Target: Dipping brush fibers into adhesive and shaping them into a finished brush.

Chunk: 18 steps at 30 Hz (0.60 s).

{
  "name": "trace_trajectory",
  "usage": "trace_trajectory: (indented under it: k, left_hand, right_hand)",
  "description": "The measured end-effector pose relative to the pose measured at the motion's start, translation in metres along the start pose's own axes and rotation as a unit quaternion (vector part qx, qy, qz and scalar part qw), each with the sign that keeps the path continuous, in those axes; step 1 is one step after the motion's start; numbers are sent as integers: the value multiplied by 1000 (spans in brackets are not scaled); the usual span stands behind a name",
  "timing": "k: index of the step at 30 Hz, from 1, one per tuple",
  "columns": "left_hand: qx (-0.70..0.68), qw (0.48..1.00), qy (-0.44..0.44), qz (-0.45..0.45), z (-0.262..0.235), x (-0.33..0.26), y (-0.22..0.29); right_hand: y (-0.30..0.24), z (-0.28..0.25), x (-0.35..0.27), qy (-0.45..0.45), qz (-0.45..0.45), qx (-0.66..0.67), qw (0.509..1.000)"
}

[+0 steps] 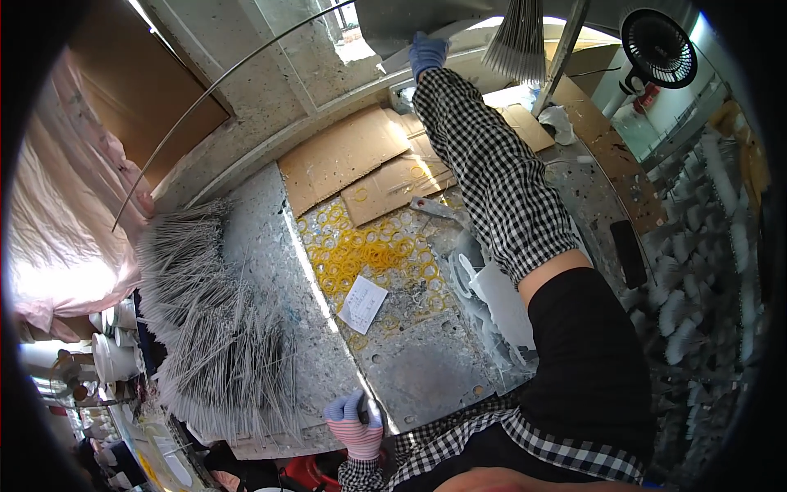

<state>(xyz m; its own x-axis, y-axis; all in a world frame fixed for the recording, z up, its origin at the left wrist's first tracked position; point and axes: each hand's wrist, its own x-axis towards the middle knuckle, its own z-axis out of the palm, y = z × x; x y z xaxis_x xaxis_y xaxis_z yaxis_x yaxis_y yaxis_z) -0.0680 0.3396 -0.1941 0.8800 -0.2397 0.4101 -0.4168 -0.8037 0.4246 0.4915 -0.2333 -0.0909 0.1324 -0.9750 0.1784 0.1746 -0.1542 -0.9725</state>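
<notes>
My right hand (427, 54), in a blue glove, reaches to the far end of the bench. Its fingers lie over the lower edge of a grey sheet (402, 25) and seem closed on it. Beside it hangs a bundle of thin grey rods (518, 45). My left hand (355, 424), in a pink-striped glove with grey-blue fingertips, rests at the bench's near edge, fingers apart and holding nothing. Between the hands lie many yellow rubber bands (369, 250) and a white paper slip (362, 304) with writing.
A large heap of thin grey wires (221, 328) covers the bench's left side. Cardboard pieces (344, 160) lie toward the back, near a flat-handled tool (436, 208). Clear plastic wrapping (500, 307) sits under my right arm. A black phone (629, 253) and a fan (658, 49) stand farther right.
</notes>
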Motion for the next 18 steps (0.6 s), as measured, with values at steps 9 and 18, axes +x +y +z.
trace_trajectory:
  k: [9,18]
  left_hand:
    - [4,1000,4,-11,-1,1,1]
    - [10,1000,-7,-23,-2,0,1]
  right_hand:
    - [-96,-24,-14,-299,-28,-206,931]
    - [-77,-24,-44,-282,-277,-484,781]
